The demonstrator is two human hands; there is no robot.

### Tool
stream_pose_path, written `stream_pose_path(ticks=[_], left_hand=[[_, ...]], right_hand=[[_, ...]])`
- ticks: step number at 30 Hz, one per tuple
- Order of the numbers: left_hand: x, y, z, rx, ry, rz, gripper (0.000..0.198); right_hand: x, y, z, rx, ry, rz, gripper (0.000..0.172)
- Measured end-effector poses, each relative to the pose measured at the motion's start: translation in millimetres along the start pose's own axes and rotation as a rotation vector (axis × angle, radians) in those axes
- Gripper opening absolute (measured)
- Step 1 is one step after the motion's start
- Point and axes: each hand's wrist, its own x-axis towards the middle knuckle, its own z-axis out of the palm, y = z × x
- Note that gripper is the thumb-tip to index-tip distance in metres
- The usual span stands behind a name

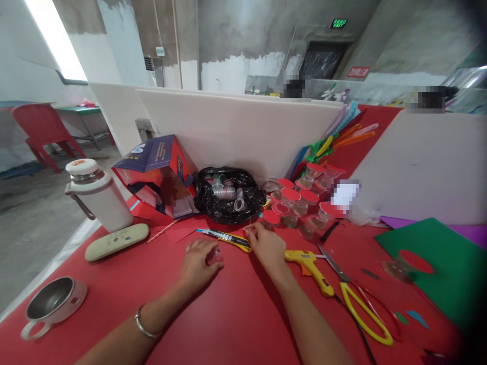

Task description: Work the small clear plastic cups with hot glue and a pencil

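On the red tabletop, my left hand curls around a small clear plastic cup. My right hand is closed in a pinch at the yellow end of a utility knife; what its fingertips hold is too small to make out. Just beyond both hands, a black plastic bag holds stacked clear cups. Several clear cups with red discs on top are clustered beyond my right hand. A yellow glue gun lies to the right of that hand, beside yellow-handled scissors.
At left stand a white thermos, a metal-lined mug and a pale oblong case. A paper gift bag leans near white divider boards. Pipe cleaners rise behind the cups; a green sheet lies right.
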Motion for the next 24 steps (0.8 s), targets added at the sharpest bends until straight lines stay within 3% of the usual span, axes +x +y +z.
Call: stream_pose_path(ticks=[7,11,13,16,19,24], left_hand=[[-1,-2,2.5,0.007,0.053,0.01,0.038],[-2,-4,4.1,0.008,0.094,0.002,0.036],[-1,-6,4.1,0.01,0.123,-0.006,0.036],[1,-9,2.8,0.014,0.162,-0.022,0.035],[2,-13,1.3,0.024,0.164,-0.035,0.037],[1,-11,1.1,0.08,0.1,-0.039,0.04]], right_hand=[[-2,1,-11,0.012,-0.014,-0.058,0.026],[-7,-3,-20,0.244,0.001,-0.148,0.023],[-11,-5,-22,0.395,-0.089,-0.254,0.026],[-16,-8,-21,0.57,-0.354,-0.418,0.038],[-17,-9,-15,0.6,-0.552,-0.455,0.045],[-13,-8,-3,0.471,-0.56,-0.433,0.045]])
